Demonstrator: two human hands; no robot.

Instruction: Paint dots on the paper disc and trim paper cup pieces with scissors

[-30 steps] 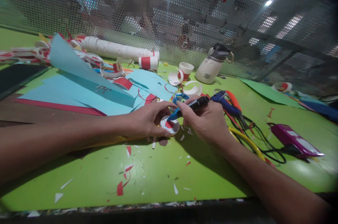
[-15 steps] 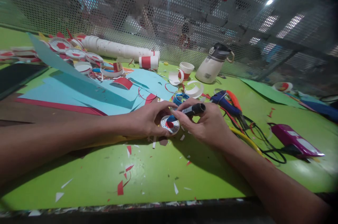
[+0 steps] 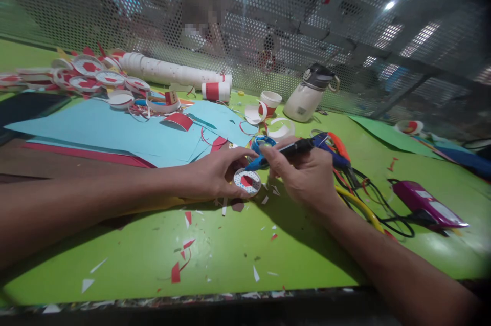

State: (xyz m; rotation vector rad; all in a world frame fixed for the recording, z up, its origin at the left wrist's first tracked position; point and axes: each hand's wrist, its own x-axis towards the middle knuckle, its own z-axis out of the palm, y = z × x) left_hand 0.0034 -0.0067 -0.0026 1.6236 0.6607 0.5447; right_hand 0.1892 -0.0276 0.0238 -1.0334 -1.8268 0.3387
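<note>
Between the thumb and fingers of my left hand (image 3: 217, 175) is a small round paper-cup base (image 3: 252, 189), white with blue dots and a red shape in its middle. My right hand (image 3: 309, 172) grips a marker pen (image 3: 295, 148) with a black barrel and a blue front end. The pen's tip is at the upper rim of the cup base; whether it touches cannot be made out. Just behind the pen lies a roll of blue tape (image 3: 263, 143), partly hidden by my fingers.
Light-blue paper sheets (image 3: 95, 129) and finished-looking cup bases (image 3: 88, 66) lie left. Stacked white cups (image 3: 164, 69), a red-white cup (image 3: 271, 102) and a bottle (image 3: 309, 93) stand behind. A glue gun (image 3: 333, 149), cables and a purple device (image 3: 427, 204) are right. Paper scraps (image 3: 175, 272) litter the front.
My right hand has shifted right with the marker, whose tip moved from the red middle to the upper rim. The raised light-blue sheet on the left has dropped flat.
</note>
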